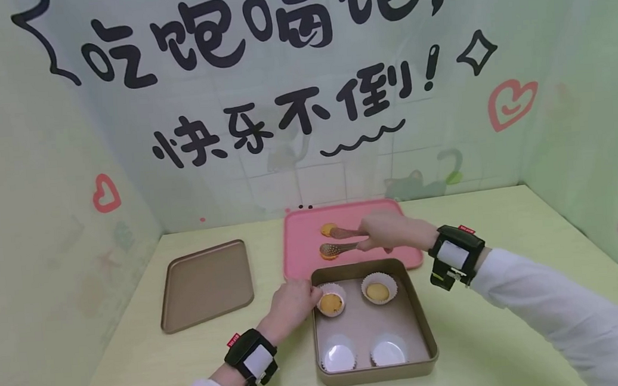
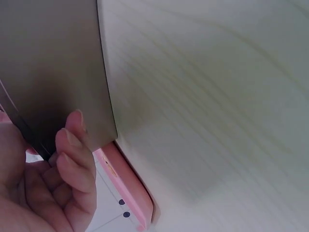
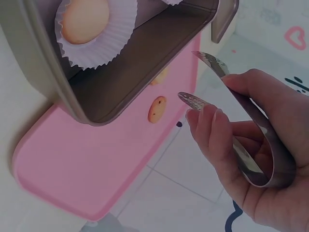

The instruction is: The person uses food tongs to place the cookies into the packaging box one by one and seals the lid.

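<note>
My right hand [image 1: 389,230] holds metal tongs [image 3: 265,130] over the pink tray [image 1: 299,247]. The tongs' arms are spread, with nothing between their tips in the right wrist view. Near the tips, two small cookies [image 3: 157,109] lie on the pink tray. With my left hand [image 1: 292,305] I pinch the left wall of a deep square baking pan [image 1: 378,375], fingers outside it. At the pan's far side, two paper cups [image 1: 379,288] each hold a cookie [image 1: 330,303]. Two white cups [image 1: 389,350] at the near side show no cookie.
A shallow brown tray [image 1: 208,287] lies on the table [image 1: 138,360] at the left. The pan stands just in front of the pink tray. Behind the table is a wall hanging [image 1: 286,176] with large black writing; printed side panels stand left and right.
</note>
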### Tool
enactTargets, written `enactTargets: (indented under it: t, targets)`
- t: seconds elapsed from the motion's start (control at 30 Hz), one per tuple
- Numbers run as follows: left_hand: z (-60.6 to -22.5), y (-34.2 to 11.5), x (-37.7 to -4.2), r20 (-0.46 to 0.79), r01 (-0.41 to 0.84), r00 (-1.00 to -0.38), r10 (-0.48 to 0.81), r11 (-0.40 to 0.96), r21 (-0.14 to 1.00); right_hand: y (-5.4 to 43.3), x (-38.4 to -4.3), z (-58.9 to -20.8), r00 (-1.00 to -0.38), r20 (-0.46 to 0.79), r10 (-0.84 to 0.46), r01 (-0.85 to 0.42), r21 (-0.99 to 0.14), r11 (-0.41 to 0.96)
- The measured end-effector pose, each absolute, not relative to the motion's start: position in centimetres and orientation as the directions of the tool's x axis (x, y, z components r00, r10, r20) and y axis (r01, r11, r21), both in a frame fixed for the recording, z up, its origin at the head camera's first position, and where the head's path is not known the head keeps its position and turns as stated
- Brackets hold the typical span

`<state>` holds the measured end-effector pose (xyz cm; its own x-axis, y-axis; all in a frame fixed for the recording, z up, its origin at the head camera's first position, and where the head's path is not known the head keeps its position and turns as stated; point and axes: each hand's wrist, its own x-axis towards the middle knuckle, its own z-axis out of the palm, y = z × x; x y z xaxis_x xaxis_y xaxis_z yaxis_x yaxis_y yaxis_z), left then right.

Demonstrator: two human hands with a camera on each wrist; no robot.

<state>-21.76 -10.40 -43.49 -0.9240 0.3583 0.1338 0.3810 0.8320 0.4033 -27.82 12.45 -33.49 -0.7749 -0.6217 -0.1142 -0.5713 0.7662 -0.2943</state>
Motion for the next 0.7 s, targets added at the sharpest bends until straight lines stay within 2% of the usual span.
enactTargets:
  t: [0.27,0.7]
  targets:
    - [-43.5,-10.4,-21.7,0.145,0.394,-0.919,0.367,0.833,0.389,11.7,-29.1,-34.9,-0.806,-0.2,-0.557,-0.497,-0.281,0.821]
    - [-43.4,-10.3,-21.5,0.174,0.417,-0.909,0.379,0.831,0.368,11.1,-29.7,-36.3,-0.819,-0.232,-0.526,-0.469,-0.26,0.844]
